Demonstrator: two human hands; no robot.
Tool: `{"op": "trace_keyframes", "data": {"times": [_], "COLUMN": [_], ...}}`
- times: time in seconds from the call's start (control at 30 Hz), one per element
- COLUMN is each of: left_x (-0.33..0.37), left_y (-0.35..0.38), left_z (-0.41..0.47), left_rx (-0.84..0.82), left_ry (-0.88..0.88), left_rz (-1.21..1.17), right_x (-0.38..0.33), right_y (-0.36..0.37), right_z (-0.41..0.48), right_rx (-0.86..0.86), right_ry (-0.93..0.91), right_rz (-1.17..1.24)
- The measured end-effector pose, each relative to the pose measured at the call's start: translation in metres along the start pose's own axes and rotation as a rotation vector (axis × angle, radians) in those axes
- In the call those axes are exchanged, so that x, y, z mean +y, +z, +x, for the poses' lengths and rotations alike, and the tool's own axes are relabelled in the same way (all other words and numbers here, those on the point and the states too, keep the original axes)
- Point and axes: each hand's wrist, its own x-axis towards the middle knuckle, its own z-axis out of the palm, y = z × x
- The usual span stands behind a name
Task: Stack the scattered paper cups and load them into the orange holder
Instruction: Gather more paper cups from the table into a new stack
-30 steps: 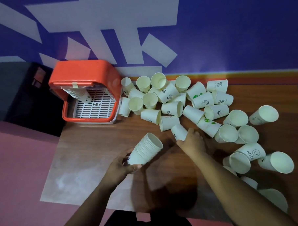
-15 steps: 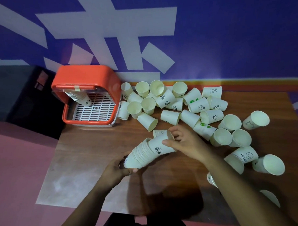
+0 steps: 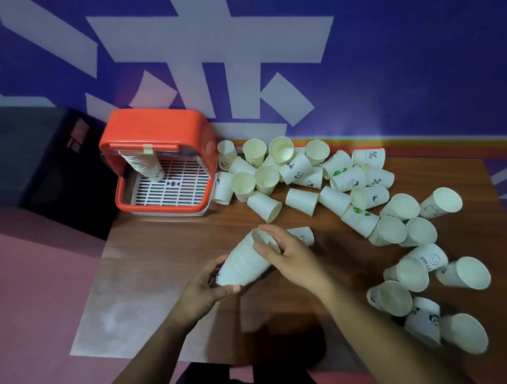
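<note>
A purple wall point(image 3: 397, 67) with white painted shapes backs a brown wood-grain table point(image 3: 162, 246). A second ago the right hand point(image 3: 290, 251) was out among the loose white paper cups point(image 3: 301, 198). Half a second ago it was carrying a panda-printed one to the mouth of the stack. Now that cup is no longer seen apart, so it has apparently been pushed in and the stack is one cup taller, while many remain to gather.

The stack of nested white paper cups point(image 3: 242, 265) lies tilted between the two hands, mouth up and away, its rims showing as close rings along its length. The left hand point(image 3: 207, 291) grips its narrow base, fingers curled behind and thumb across the front. The right hand's fingers curl over the open rim with the thumb against the near side, pinching the top. Just beyond those fingertips lies a single white paper cup point(image 3: 304, 234) on its side.

Well past the left fingers stands the orange plastic holder point(image 3: 159, 129), with a shorter stack of cups point(image 3: 146, 166) already hanging inside.
</note>
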Motion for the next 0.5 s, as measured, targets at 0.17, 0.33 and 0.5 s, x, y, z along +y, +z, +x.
{"op": "trace_keyframes", "data": {"times": [0.17, 0.33, 0.5], "left_x": [-0.007, -0.009, -0.011], "left_y": [-0.039, -0.072, -0.092], "left_z": [0.002, 0.011, 0.021], "left_rx": [-0.042, -0.06, -0.089], "left_ry": [-0.025, -0.035, -0.052], "left_rz": [0.004, 0.022, 0.054], "right_x": [0.003, 0.063, 0.087], "right_y": [0.011, -0.004, 0.0], "right_z": [0.013, 0.039, 0.054], "right_rx": [0.296, 0.247, 0.162], "right_ry": [0.138, 0.293, 0.293], "right_rz": [0.012, -0.748, -1.065]}}
